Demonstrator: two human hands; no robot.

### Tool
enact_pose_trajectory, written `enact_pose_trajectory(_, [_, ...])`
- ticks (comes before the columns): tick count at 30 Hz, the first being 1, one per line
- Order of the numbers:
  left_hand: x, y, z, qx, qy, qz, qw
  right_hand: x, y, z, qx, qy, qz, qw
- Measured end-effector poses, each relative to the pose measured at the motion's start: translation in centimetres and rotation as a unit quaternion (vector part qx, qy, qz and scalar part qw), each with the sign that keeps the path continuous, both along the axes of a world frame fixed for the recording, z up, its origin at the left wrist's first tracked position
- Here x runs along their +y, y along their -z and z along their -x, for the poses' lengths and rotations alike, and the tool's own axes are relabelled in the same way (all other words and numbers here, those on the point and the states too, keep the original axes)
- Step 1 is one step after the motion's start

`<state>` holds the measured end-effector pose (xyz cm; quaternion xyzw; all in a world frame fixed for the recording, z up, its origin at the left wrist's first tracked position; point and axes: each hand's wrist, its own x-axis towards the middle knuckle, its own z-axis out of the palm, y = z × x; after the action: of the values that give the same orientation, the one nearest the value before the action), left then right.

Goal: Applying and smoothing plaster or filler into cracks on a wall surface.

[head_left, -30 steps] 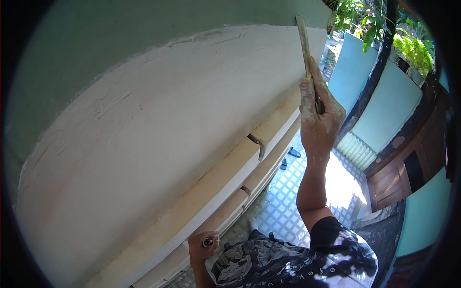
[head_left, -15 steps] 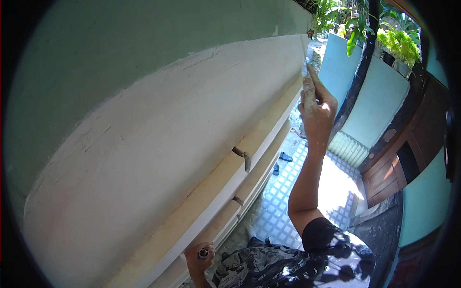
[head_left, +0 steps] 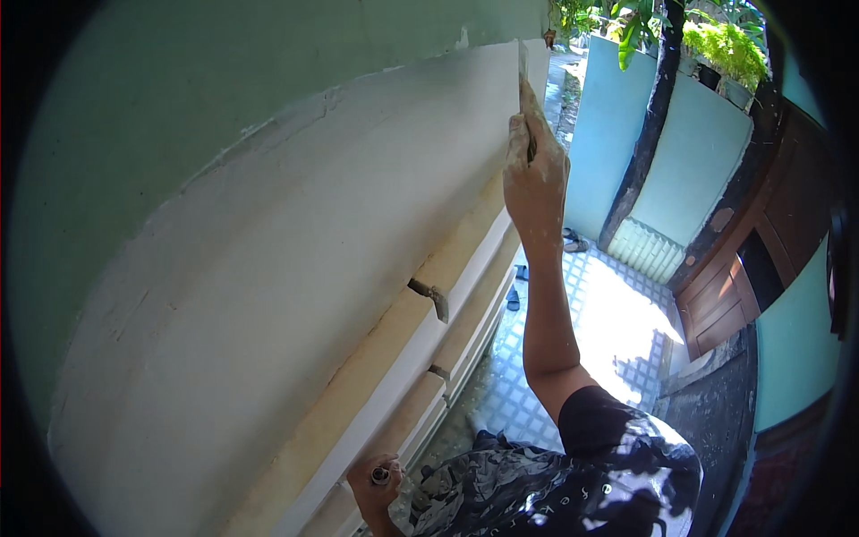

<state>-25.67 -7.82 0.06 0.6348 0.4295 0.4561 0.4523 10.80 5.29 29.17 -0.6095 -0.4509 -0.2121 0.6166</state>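
Near the far end of the pale wall patch (head_left: 304, 242), your right hand (head_left: 535, 170) has its grip closed on a thin blade (head_left: 523, 76), whose tip has shifted off the green wall (head_left: 179, 98) to the patch's upper border. That suggests work on the patch itself; low down, your left hand (head_left: 365, 488) clasps a round-ended object (head_left: 381, 475).

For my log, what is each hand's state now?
Left hand: closed around a round, pale-rimmed object, kind unclear.
Right hand: closed, holding a thin, straight, greyish tool.
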Motion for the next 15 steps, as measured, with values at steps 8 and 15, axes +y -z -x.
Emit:
enact_pose_trajectory(8, [0.2, 0.8, 0.4, 0.027, 0.031, -0.047, 0.998, -2.0, 0.3, 0.9, 0.013, -0.029, -0.057, 0.998])
enact_pose_trajectory(15, [0.2, -0.5, 0.0, 0.042, 0.019, -0.002, 0.999, -2.4, -0.2, -0.3, 0.040, 0.040, 0.029, 0.998])
